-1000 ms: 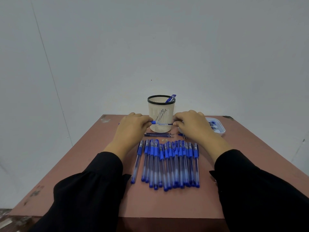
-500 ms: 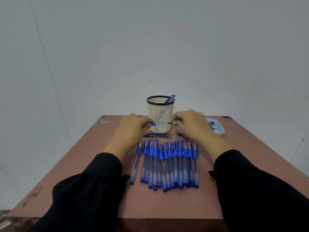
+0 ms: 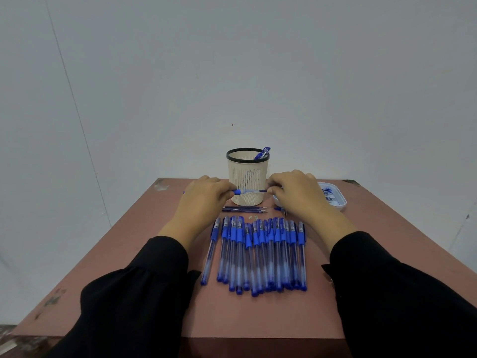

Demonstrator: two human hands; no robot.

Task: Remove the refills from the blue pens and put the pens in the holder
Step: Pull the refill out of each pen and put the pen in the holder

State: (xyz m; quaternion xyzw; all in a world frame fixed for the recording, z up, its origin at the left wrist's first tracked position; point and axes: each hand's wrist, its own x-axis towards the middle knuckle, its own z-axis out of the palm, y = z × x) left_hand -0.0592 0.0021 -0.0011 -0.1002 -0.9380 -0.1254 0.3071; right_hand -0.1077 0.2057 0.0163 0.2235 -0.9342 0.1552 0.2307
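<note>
pen in hand: one blue pen (image 3: pixel 249 191) held level between both hands, just in front of the holder (image 3: pixel 247 177), above the table (image 3: pixel 134 244); prob lifted there so both ends can be worked apart
left hand (image 3: pixel 204 200): fingers curled round the capped/blue end of the pen, gripping it; palm down
right hand (image 3: pixel 296 195): fingertips pinch the thin dark end of the same pen; looks like the tip or refill end, too small to tell which
step, my guess: opening the pen to get the refill out, not yet out
holder: upright at the far middle of the table, one pen (image 3: pixel 262 153) leaning in it against the rim, so few done
row of pens (image 3: pixel 258 254): many capped blue pens lying side by side near the person, caps toward the holder, w/in easy reach of either hand; still to do
refills (image 3: pixel 244 209): a few thin dark refills lying flat between the row and the holder, apart from the pens
tray (image 3: pixel 340 202): white tray on the right, partly behind the right hand, small blue bits in it; can't tell what
</note>
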